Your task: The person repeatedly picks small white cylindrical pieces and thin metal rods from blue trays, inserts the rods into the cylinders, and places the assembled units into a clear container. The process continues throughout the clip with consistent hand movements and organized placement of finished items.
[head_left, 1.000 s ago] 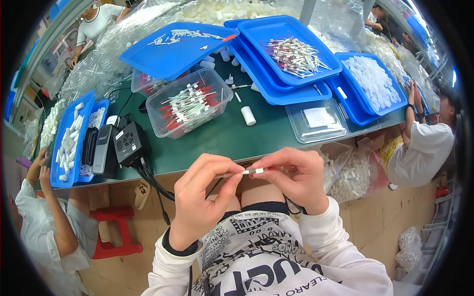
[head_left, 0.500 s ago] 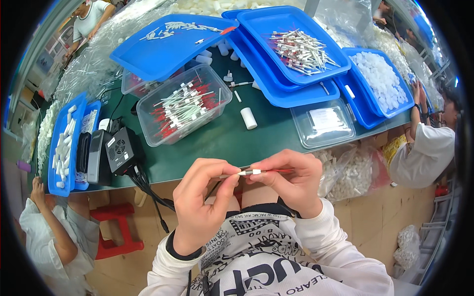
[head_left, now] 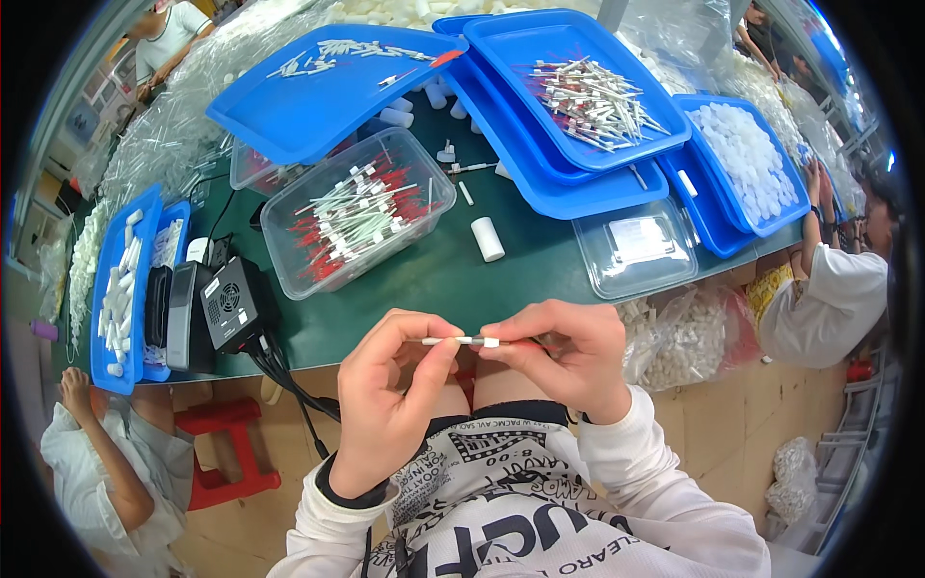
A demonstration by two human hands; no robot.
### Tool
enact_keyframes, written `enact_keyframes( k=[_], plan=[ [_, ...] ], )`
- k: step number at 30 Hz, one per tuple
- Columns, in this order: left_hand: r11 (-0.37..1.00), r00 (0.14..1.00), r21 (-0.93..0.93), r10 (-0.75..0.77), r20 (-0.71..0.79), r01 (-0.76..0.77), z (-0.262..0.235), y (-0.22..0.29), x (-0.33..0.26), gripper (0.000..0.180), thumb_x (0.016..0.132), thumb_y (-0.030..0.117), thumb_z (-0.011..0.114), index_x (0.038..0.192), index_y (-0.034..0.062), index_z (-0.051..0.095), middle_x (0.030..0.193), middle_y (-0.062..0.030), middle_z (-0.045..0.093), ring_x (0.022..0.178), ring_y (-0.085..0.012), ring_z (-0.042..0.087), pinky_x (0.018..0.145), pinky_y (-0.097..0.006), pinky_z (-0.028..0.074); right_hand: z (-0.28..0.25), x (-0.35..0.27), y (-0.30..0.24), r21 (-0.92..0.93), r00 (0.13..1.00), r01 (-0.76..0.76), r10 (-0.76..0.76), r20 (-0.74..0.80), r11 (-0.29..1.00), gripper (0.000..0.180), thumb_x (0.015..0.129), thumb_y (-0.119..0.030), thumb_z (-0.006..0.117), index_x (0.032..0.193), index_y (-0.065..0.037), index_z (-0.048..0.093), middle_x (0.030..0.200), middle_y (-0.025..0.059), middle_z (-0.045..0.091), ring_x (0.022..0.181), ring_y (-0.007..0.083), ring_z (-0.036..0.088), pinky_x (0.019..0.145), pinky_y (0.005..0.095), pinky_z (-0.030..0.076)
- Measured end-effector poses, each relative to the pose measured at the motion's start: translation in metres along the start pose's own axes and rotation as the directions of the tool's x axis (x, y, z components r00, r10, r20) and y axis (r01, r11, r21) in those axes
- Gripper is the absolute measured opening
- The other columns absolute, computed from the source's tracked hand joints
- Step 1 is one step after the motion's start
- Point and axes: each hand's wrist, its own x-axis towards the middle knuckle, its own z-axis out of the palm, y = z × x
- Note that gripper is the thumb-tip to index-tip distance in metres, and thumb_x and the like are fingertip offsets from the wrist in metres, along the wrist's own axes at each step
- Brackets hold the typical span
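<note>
A thin, light-coloured rod-like piece [head_left: 464, 340] with a grey section and a small white block is held level, just off the table's near edge. My left hand [head_left: 390, 385] pinches its left part between thumb and forefinger, and the pale tip sticks out behind the fingers. On the other side my right hand [head_left: 576, 358] is closed on the piece by the white block; my fingers hide the rest of that end. Similar thin pieces with white blocks and red wires fill the clear plastic box [head_left: 429, 200] beyond my hands.
A white cylinder [head_left: 488, 239] stands on the green table [head_left: 385, 323]. Stacked blue trays [head_left: 568, 204] with thin pieces and another blue tray [head_left: 318, 106] lie farther back. A clear lid [head_left: 636, 275] is at right; a black device [head_left: 231, 303] with cables sits left. People are on both sides.
The rod-like piece has shifted slightly left between my fingers, and its pale left tip shows more. The red wires seen by my right hand are now hidden. My view has moved slightly.
</note>
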Motion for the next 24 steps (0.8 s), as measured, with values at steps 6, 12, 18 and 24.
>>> enact_keyframes(
  k=[6, 12, 18, 24],
  plan=[
    [0.999, 0.992, -0.004, 0.045, 0.121, -0.044, -0.005, -0.008, 0.008, 0.015, 0.084, -0.005, 0.063, 0.099, -0.0037, 0.058, 0.092, -0.0071, 0.063, 0.084, -0.0128, 0.063, 0.077, -0.026, 0.051, 0.007, 0.011, 0.004, 0.247, 0.991, -0.129, 0.131, 0.007, 0.960, 0.019, 0.077, 0.009, 0.069, 0.095, 0.006, 0.066, 0.090, 0.0130, 0.066, 0.079, 0.0159, 0.066, 0.070, 0.0254, 0.054],
    [0.900, 0.979, -0.390, -0.157, 0.127, 0.194, 0.000, -0.012, 0.012, 0.047, 0.082, -0.008, 0.064, 0.125, -0.0012, 0.045, 0.087, -0.0064, 0.065, 0.086, -0.0148, 0.064, 0.082, -0.027, 0.050, 0.021, 0.014, 0.006, 0.352, 0.962, -0.159, 0.225, -0.157, 0.923, 0.032, 0.082, -0.005, 0.071, 0.109, 0.000, 0.057, 0.085, 0.0069, 0.066, 0.078, 0.0120, 0.065, 0.073, 0.0249, 0.052],
    [0.886, 0.981, -0.424, -0.193, 0.027, 0.186, -0.001, -0.019, 0.017, 0.034, 0.085, -0.006, 0.064, 0.116, -0.0006, 0.052, 0.090, -0.0093, 0.065, 0.087, -0.0150, 0.065, 0.082, -0.027, 0.051, 0.018, -0.001, 0.004, -0.020, 0.997, -0.067, 0.066, -0.027, 0.998, 0.027, 0.082, -0.006, 0.068, 0.106, 0.001, 0.059, 0.085, 0.0104, 0.066, 0.076, 0.0167, 0.067, 0.069, 0.0286, 0.053],
    [0.877, 0.982, -0.445, -0.187, 0.028, 0.180, 0.001, -0.028, 0.020, 0.020, 0.085, -0.003, 0.065, 0.102, 0.0001, 0.055, 0.094, -0.0097, 0.064, 0.087, -0.0139, 0.064, 0.078, -0.026, 0.051, 0.025, -0.004, 0.010, -0.443, 0.986, 0.144, -0.169, -0.016, 0.885, 0.028, 0.077, 0.001, 0.070, 0.105, -0.002, 0.066, 0.087, 0.0101, 0.070, 0.070, 0.0195, 0.068, 0.062, 0.0258, 0.053]
  ],
)
